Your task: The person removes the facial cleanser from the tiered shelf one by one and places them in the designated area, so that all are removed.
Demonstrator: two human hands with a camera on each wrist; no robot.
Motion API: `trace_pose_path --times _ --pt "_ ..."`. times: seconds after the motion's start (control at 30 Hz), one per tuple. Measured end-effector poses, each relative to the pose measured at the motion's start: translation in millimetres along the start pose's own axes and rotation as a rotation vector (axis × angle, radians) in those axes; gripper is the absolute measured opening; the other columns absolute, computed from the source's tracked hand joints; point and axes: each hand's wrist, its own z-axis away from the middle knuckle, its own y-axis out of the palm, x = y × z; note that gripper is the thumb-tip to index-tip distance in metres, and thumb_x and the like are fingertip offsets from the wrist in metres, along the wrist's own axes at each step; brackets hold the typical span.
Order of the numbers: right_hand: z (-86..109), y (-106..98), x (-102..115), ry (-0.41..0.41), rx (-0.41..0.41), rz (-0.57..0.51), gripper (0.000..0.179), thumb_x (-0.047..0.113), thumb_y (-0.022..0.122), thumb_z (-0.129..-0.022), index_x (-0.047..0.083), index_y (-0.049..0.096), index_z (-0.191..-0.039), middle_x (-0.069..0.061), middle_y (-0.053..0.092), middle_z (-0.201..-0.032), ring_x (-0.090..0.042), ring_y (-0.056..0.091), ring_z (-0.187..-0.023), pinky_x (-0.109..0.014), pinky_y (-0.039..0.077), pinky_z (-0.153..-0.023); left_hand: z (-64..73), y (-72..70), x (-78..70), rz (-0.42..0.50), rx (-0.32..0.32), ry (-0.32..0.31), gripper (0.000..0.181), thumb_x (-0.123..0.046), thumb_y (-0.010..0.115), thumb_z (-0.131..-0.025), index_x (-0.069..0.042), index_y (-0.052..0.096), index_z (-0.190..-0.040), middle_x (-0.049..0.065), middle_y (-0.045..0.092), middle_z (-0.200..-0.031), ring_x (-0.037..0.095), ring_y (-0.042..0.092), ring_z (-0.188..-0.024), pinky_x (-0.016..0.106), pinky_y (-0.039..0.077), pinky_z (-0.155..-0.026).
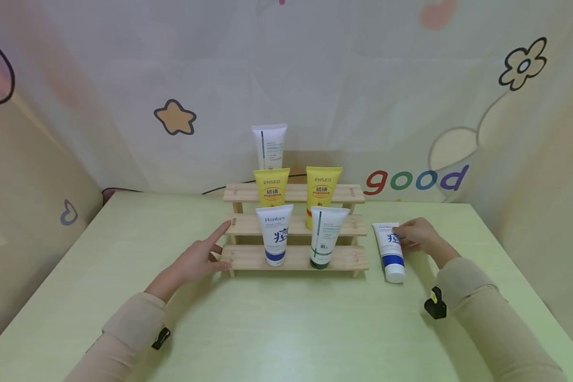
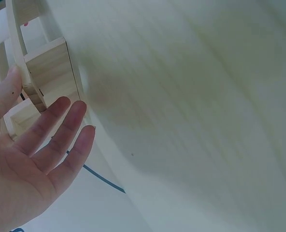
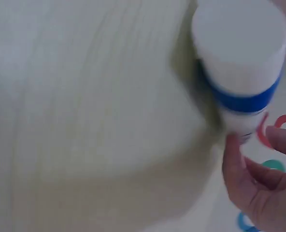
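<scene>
A white tube with a blue band (image 1: 390, 249) is at the right of the wooden rack, its cap towards me. My right hand (image 1: 417, 235) pinches its upper right edge; in the right wrist view the cap (image 3: 239, 29) looms close, and whether the tube touches the table cannot be told. My left hand (image 1: 198, 260) touches the left end of the three-tier rack (image 1: 248, 259), thumb on the bottom step and index finger at the middle one. In the left wrist view the other fingers (image 2: 65, 140) of that hand are extended beside the rack.
On the bottom step stand a white-and-blue tube (image 1: 274, 233) and a white-and-green tube (image 1: 327, 236). Two yellow tubes (image 1: 273, 187) occupy the middle step, and a white tube (image 1: 270, 146) stands on top. A printed curtain (image 1: 210, 79) hangs behind the pale table (image 1: 286, 323).
</scene>
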Motion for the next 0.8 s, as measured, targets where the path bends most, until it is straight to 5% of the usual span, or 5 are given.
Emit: trace_pose_path --times 0.2,0.4,0.8 --pt "38.1 -9.5 45.9 -0.177 -0.040 0.130 0.055 0.030 0.044 -0.097 -0.012 0.034 -0.131 -0.031 0.043 -0.123 -0.031 0.059 -0.091 -0.036 0.051 -0.072 0.4 -0.3 1.2 -0.001 0.001 0.005 0.090 -0.019 0.069 -0.082 -0.021 0.008 -0.148 0.023 0.059 -0.110 0.023 0.061 -0.081 0.037 0.049 -0.070" --pt "68.5 -15.0 114.3 -0.376 -0.056 0.110 0.050 0.032 0.046 -0.096 -0.002 0.039 -0.133 -0.022 0.049 -0.121 -0.012 0.059 -0.081 -0.029 0.051 -0.068 -0.5 -0.5 1.0 0.003 -0.001 0.001 0.090 -0.018 0.069 -0.082 -0.020 0.008 -0.148 0.023 0.059 -0.109 0.023 0.061 -0.081 0.037 0.049 -0.070" --pt "64.7 17.0 205.0 -0.592 0.108 -0.049 0.056 0.026 0.058 -0.090 0.015 0.036 -0.140 -0.011 0.050 -0.128 -0.022 0.054 -0.107 -0.032 0.047 -0.083 -0.4 1.0 2.4 0.026 -0.004 0.036 0.088 -0.017 0.068 -0.083 -0.018 0.009 -0.147 0.025 0.059 -0.107 0.025 0.062 -0.080 0.038 0.049 -0.069"
